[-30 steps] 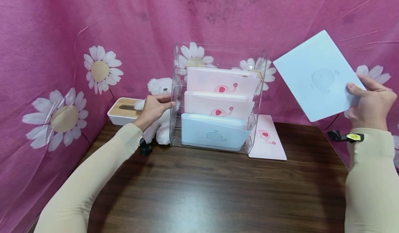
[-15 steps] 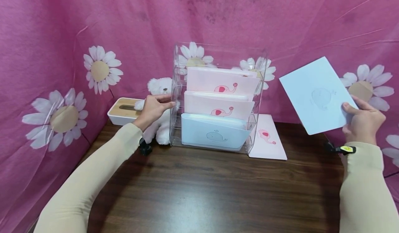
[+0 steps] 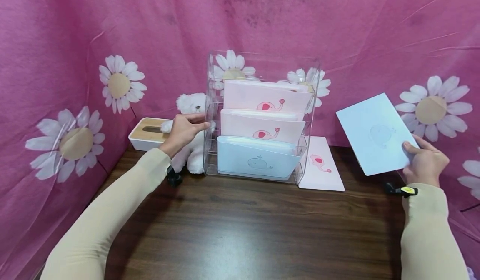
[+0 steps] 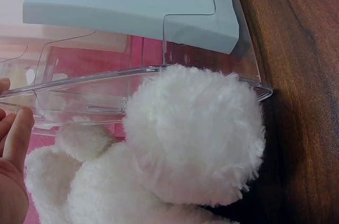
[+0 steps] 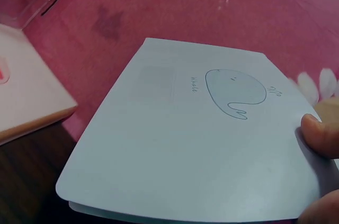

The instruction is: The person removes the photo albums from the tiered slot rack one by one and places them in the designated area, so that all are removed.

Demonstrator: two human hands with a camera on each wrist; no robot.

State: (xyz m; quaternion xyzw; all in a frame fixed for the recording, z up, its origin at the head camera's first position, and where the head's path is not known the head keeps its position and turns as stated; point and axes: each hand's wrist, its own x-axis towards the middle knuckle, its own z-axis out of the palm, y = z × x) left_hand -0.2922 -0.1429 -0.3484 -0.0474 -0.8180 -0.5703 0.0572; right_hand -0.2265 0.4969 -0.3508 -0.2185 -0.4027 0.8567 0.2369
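In the head view, my right hand (image 3: 427, 161) pinches a light blue notebook (image 3: 369, 126) at its right edge, thumb on the cover. A whale drawing marks that cover, also plain in the right wrist view on the notebook (image 5: 153, 144). The notebook is held up off the table, right of a clear tiered rack (image 3: 262, 65). At the rack's left side panel, my left hand (image 3: 183, 132) pinches the edge between thumb and fingers. Pink elephant notebooks (image 3: 258, 94) stand in the rack's upper tiers. Blue whale notebooks (image 3: 240, 163) fill its bottom tier.
A pink notebook (image 3: 322, 171) lies on the wooden table (image 3: 225, 221) against the rack's right side. Left of the rack sits a white plush bear (image 3: 193, 159), partly behind my left hand. Beside it is a wooden-topped tissue box (image 3: 146, 144). Pink flowered cloth (image 3: 165, 34) hangs behind.
My right hand has come down and slightly left with the blue notebook, toward the table. My left hand has stayed at the rack's side.
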